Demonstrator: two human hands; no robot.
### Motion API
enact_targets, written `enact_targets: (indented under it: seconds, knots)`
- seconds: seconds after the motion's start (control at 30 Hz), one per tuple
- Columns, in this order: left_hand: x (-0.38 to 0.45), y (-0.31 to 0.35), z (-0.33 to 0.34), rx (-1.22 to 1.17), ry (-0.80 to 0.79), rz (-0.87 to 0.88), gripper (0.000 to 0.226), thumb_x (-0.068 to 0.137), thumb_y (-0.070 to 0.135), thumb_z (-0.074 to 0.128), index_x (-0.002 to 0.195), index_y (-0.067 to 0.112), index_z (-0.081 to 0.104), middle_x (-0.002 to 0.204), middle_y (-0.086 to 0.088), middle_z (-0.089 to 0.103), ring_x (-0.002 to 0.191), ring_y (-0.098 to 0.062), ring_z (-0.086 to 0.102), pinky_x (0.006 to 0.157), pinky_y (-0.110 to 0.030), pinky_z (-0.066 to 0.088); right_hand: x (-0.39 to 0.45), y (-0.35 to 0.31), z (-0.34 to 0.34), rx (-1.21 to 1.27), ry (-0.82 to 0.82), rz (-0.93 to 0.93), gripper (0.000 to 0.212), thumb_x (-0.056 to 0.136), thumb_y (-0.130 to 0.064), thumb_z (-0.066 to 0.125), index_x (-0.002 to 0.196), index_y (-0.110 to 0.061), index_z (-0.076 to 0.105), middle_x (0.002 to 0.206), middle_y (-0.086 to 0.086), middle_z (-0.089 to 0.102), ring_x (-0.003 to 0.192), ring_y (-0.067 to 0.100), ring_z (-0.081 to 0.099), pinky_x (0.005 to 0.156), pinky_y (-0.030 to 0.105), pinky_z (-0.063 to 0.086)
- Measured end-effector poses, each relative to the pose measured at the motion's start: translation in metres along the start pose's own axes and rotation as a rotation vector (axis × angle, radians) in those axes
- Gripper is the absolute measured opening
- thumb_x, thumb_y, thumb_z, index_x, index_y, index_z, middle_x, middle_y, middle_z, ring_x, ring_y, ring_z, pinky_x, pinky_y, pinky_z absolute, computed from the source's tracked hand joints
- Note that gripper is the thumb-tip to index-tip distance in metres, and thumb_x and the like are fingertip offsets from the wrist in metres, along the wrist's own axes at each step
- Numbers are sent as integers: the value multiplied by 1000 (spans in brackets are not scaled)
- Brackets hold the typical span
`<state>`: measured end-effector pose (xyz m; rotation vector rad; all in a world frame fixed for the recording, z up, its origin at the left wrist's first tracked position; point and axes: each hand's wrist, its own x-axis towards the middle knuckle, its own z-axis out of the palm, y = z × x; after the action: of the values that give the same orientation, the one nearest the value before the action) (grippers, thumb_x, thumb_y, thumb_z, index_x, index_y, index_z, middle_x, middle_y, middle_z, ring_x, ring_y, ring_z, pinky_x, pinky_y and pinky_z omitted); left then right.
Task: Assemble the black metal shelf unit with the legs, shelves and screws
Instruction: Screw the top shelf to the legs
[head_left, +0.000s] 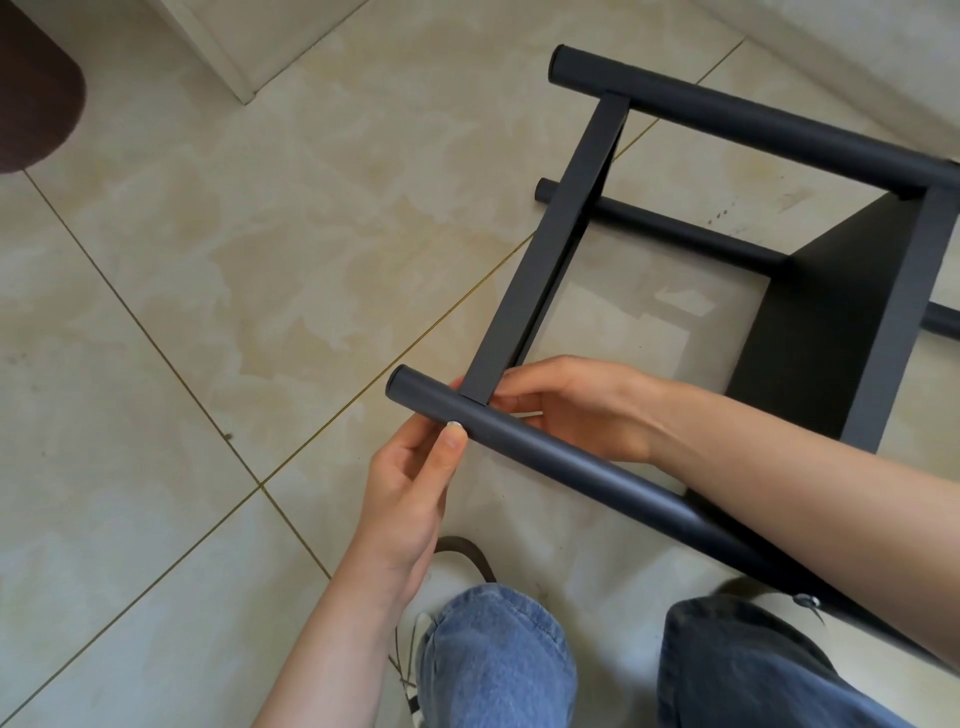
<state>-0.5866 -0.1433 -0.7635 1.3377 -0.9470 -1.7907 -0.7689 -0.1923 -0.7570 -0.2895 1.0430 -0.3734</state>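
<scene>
Fingertips of my left hand (410, 488) pinch the round black metal leg tube (524, 447) at lower centre; my right hand (576, 408) curls around the joint where the flat black shelf rail (550, 239) meets it. Outward, the half-built black metal shelf unit (831, 322) lies on its side on the beige tiled floor (208, 260), filling the right. I judge it rigid, smooth, moderately heavy; best gripped at the tubes.
</scene>
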Motion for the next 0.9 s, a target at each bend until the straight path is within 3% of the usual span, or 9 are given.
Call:
enact_targets:
  seconds: [0.1,0.27,0.4,0.53,0.67,0.83,0.9]
  knots:
    - [0,1,0,1,2,-5,45,77,44,67,117,22,69,119,-1,73,123,-17,62,115,-42,39,2,1,3,-64,31,-30,42,94,-30,61,129,-6,63,107,4,60,93,16,56,73,23,50]
    - [0,3,0,14,-6,-13,41,76,48,75,111,28,74,119,1,73,123,-16,62,113,-41,40,0,-1,-1,33,-31,-34,17,94,-20,56,104,-14,68,102,6,62,80,16,59,74,28,50]
    - [1,3,0,12,0,-13,38,77,46,72,109,27,75,117,-1,74,122,-16,63,113,-41,40,2,0,-1,30,-22,-13,24,94,-22,57,115,-14,67,109,7,59,83,16,59,72,25,52]
    - [1,5,0,7,-5,-27,56,67,63,82,111,29,76,122,-4,72,125,-20,61,112,-40,41,3,0,0,-32,23,-36,29,88,-28,63,110,-10,70,103,7,61,87,17,57,74,26,50]
    - [2,3,-1,19,-7,-14,46,77,46,72,116,22,70,120,-2,73,123,-19,62,114,-42,40,0,-2,-4,33,-21,-20,21,92,-21,59,109,-13,68,107,8,61,84,17,59,76,29,50]
    - [2,1,-2,23,2,-21,46,77,45,68,117,21,69,118,-2,73,123,-20,62,116,-45,38,4,0,-4,-47,50,-14,39,92,-26,63,122,-1,66,107,10,60,94,22,55,81,30,48]
    - [3,0,-2,30,0,-24,48,77,45,68,118,20,68,120,-4,73,125,-21,61,117,-46,37,4,-1,-4,-45,47,-26,35,92,-26,63,117,-2,68,103,8,63,89,20,58,78,28,49]
